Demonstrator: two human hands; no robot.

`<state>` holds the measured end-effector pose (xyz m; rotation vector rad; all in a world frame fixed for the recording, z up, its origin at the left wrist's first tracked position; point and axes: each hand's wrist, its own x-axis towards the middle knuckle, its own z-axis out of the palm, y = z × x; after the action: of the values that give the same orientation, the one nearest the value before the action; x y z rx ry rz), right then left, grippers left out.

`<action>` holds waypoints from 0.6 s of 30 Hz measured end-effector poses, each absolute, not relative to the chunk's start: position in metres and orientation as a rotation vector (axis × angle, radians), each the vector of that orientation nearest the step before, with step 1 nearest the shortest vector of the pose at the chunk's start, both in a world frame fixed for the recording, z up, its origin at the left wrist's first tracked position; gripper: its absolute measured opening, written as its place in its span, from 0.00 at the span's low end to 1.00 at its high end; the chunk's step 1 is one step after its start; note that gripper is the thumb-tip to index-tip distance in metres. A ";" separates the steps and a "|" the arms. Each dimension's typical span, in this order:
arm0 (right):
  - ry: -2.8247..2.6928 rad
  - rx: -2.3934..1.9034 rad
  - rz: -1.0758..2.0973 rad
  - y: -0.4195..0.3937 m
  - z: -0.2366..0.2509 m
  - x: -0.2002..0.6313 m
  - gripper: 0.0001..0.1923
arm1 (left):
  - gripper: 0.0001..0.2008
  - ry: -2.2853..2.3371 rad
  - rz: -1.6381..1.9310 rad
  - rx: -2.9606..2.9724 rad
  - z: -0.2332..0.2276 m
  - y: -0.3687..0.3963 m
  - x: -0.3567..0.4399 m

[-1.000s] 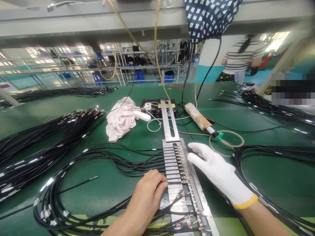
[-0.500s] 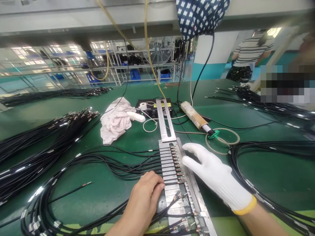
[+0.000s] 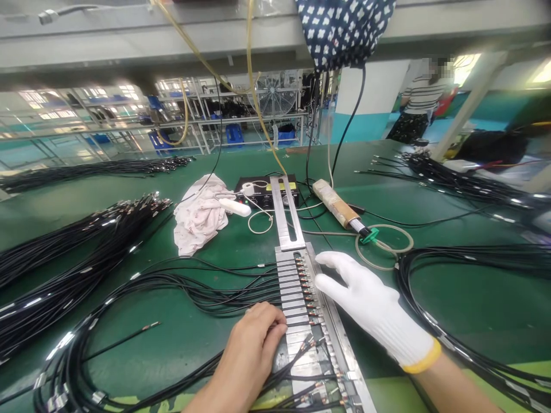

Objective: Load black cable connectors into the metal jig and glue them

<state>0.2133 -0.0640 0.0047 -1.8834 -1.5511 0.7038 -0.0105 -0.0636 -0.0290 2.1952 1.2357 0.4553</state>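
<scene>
A slotted metal fixture (image 3: 297,350) lies lengthwise in front of me, with black cables (image 3: 241,281) laid across it side by side. Their stripped, metal-tipped ends sit along its right-hand rail. My bare left hand (image 3: 258,332) rests at the fixture's left edge, thumb and fingers closed around a black cable just below the laid row. The pinch itself is partly hidden. In a white glove with a yellow cuff, my right hand (image 3: 365,301) is beside the rail, thumb and forefinger apart and nothing between them. Several looser cable ends (image 3: 312,344) cross the fixture's near part.
Cable bundles (image 3: 77,246) lie left, with coiled cables (image 3: 430,321) at right. Beyond the fixture are a slotted metal plate (image 3: 287,212), a black control box (image 3: 253,201), a crumpled cloth (image 3: 200,215) and a taped dispenser-like tube (image 3: 340,206). A person (image 3: 419,100) stands far right.
The view has shifted slightly. Both hands keep nearly the same pose at the fixture. A blurred shape at the far right has left the view.
</scene>
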 end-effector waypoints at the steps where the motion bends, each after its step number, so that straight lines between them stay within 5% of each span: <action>1: -1.549 -1.885 0.707 -0.064 0.005 0.213 0.17 | 0.10 1.237 0.453 2.196 -0.029 -0.064 -0.010; 18: -1.583 -1.805 0.676 -0.065 0.012 0.211 0.14 | 0.12 1.197 0.447 2.262 -0.038 -0.049 -0.006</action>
<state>0.2112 -0.0650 0.0123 -1.8051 -1.5832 0.6760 -0.0058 -0.0495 -0.0377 2.2616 1.1969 0.4475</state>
